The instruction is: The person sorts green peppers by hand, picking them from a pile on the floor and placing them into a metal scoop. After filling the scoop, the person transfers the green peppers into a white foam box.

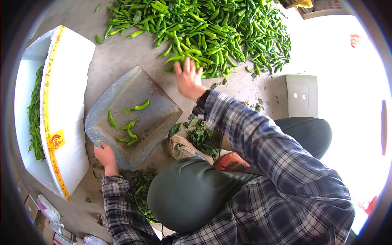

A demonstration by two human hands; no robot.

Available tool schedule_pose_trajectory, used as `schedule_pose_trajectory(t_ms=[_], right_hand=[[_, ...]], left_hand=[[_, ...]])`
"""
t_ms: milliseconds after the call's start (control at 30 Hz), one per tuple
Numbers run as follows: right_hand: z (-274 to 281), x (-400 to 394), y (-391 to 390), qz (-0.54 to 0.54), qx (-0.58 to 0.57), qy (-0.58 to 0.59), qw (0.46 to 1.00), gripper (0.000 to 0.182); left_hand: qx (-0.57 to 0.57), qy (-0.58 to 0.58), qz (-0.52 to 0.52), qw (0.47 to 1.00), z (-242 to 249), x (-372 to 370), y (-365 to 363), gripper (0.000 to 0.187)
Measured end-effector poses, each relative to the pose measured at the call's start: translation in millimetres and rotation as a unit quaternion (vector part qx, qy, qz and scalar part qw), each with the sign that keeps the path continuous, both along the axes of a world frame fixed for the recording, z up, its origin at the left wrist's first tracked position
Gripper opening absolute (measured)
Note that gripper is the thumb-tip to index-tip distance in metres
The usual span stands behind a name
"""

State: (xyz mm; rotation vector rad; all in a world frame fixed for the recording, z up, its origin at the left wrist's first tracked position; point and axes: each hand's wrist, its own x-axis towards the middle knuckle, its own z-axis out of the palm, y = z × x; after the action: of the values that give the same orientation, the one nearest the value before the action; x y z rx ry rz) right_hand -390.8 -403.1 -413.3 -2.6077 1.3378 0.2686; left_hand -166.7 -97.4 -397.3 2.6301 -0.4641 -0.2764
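A grey metal scoop tray (153, 87) lies tilted on the concrete floor with several green chili peppers (130, 128) in it. My left hand (105, 157) grips the tray's near edge. My right hand (188, 77) reaches out to the near edge of a large pile of green chilies (212, 28), palm down with fingers spread on the peppers. Whether it holds any is hidden under the palm. Both arms wear plaid sleeves.
A white foam box (67, 77) with yellow tape stands at the left, with green chilies (36, 114) inside. Stems and leaves (204, 136) litter the floor by my shoes (183, 148). A white panel with two holes (301, 96) lies at the right.
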Motion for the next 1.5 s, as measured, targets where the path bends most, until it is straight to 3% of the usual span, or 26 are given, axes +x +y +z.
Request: schedule_pose_trajectory(t_ms=[133, 233, 300, 367, 567, 767, 867, 1033, 1133, 1367, 1433, 1500], right_hand=[[1.4, -18.7, 22.2, 0.201, 0.036, -0.052, 0.978, 0.047], [9.0, -52.3, 11.1, 0.225, 0.088, -0.043, 0.969, 0.049], [13.5, -74.3, 2.1, 0.185, 0.061, 0.018, 0.981, 0.037], [5.3, -97.0, -8.7, 0.113, 0.016, -0.075, 0.991, 0.029], [15.4, -64.0, 2.2, 0.022, 0.082, -0.136, 0.987, 0.009], [-2.5, -60.5, 25.9, 0.043, 0.065, -0.121, 0.990, 0.015], [3.9, -35.3, 28.4, -0.029, 0.125, -0.052, 0.990, 0.026], [-8.2, -21.5, 33.0, -0.009, 0.166, 0.033, 0.986, 0.030], [-14.2, -30.5, 32.2, -0.075, 0.197, -0.032, 0.977, 0.031], [24.0, -15.6, 53.3, -0.055, 0.292, -0.252, 0.921, 0.030], [32.2, -0.5, 74.4, 0.039, 0.344, -0.279, 0.896, 0.029], [31.2, 11.1, 86.9, 0.147, 0.304, -0.215, 0.916, 0.028]], left_hand=[[-0.012, 0.009, 0.008, 1.000, 2.4, -2.4, -0.1, 0.032], [-0.002, 0.014, 0.007, 1.000, 3.4, -1.3, -2.2, 0.031], [-0.003, 0.011, 0.006, 1.000, 3.6, -2.1, -2.4, 0.031], [-0.001, 0.013, 0.006, 1.000, 1.7, -1.3, -1.7, 0.030], [-0.003, -0.001, -0.011, 1.000, -7.1, 3.7, 5.1, 0.031], [0.005, 0.005, -0.003, 1.000, -3.2, 1.3, 2.3, 0.032], [0.002, 0.010, -0.004, 1.000, -5.8, 1.3, 4.4, 0.032], [0.013, 0.018, 0.008, 1.000, 2.1, 0.3, -2.1, 0.033], [0.016, 0.018, 0.012, 1.000, 1.5, 0.0, -1.1, 0.033], [0.006, 0.000, -0.002, 1.000, -3.3, 1.0, 1.8, 0.033], [-0.005, -0.003, -0.009, 1.000, -3.6, 1.2, 1.5, 0.033], [0.004, 0.023, 0.002, 1.000, -0.3, 1.7, 0.3, 0.032]])
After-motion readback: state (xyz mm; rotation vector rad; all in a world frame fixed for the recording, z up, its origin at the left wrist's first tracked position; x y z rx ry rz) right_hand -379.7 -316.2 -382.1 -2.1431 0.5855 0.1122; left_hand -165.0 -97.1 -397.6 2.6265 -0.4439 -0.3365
